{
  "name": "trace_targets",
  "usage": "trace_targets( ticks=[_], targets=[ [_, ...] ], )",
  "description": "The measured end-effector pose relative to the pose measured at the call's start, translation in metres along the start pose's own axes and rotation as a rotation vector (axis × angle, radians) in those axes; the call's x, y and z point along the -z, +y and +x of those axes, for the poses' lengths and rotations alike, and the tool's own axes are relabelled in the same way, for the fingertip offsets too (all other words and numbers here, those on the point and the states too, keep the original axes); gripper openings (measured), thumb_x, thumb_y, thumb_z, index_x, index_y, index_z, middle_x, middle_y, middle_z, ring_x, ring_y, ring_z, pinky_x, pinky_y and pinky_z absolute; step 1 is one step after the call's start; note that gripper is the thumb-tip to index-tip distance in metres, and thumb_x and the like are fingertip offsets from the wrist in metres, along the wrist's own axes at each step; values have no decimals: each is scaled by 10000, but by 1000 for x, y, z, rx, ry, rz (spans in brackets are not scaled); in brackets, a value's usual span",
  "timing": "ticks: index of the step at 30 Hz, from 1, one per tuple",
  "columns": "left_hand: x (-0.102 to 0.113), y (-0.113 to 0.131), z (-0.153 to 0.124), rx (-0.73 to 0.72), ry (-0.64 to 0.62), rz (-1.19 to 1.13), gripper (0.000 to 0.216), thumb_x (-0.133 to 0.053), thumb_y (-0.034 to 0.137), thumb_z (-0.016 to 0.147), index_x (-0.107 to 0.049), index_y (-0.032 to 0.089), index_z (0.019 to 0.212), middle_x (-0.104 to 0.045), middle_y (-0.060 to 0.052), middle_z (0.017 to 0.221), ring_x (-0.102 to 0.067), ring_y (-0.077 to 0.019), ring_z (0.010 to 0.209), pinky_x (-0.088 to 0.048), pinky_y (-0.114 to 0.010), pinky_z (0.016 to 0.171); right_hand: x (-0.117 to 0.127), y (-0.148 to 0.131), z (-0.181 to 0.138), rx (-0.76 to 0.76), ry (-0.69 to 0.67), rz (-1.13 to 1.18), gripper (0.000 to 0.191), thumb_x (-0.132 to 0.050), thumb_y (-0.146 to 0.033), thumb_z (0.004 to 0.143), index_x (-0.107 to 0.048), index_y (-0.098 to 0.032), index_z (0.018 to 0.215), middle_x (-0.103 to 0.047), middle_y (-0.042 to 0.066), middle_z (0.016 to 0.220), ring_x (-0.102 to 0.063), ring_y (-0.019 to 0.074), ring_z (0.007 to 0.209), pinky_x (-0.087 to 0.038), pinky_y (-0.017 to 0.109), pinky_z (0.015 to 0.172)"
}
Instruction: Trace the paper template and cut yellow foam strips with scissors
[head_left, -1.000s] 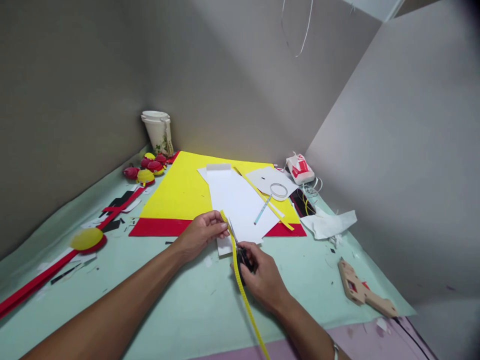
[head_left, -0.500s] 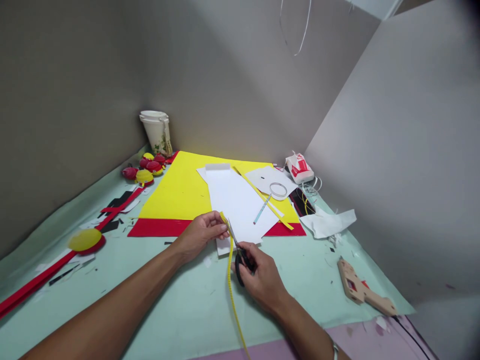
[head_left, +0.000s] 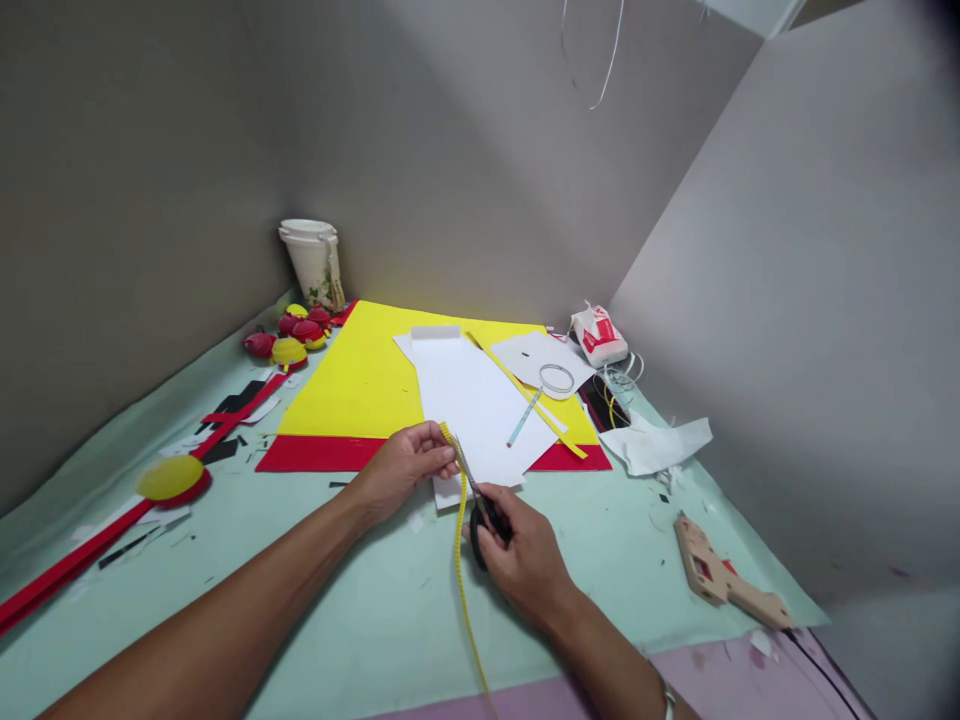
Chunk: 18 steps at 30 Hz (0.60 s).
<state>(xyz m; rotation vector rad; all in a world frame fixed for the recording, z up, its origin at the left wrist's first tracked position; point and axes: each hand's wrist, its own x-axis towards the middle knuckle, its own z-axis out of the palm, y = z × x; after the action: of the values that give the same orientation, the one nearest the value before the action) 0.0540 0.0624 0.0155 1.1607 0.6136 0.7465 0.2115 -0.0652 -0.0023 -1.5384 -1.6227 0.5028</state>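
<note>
My left hand [head_left: 412, 465] pinches the upper end of a narrow yellow strip [head_left: 460, 560] with a finely notched or ridged edge. The strip hangs down past the near side of the table and out of view. My right hand [head_left: 525, 555] is closed round the black handles of a pair of scissors [head_left: 480, 525]. The blades point up and lie against the strip, close to my left fingertips. Whether they bite into it I cannot tell. Beneath both hands lies a white sheet of paper [head_left: 480, 405], on top of a yellow sheet [head_left: 345, 380] and a red sheet [head_left: 322, 454].
At right lie a glue gun [head_left: 712, 572], crumpled white paper [head_left: 660, 447] and a red-and-white packet [head_left: 598, 335]. A pencil [head_left: 524, 418] and ring [head_left: 556, 379] rest on the papers. Leftward are a white bucket [head_left: 310, 262], red-and-yellow domed pieces [head_left: 289, 352] and a long red strip [head_left: 97, 550].
Almost nothing differs. Both hands keep their places, with the scissors still against the yellow strip; the strip's hanging lower end has shifted slightly left.
</note>
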Motion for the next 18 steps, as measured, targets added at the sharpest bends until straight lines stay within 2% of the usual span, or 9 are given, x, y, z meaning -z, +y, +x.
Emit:
trace_targets(
  ticks=[18],
  targets=[
    [3,0,0,34,-6,-47,216,-774,261,715,-606,148,789,-648,4,695,-581,-86,633,-451,-216,648,1,2,-1,46,7,-2,409,-523,-157,748,-614,-196,1146,-707,21,871,-630,148,664,-488,217,635]
  ],
)
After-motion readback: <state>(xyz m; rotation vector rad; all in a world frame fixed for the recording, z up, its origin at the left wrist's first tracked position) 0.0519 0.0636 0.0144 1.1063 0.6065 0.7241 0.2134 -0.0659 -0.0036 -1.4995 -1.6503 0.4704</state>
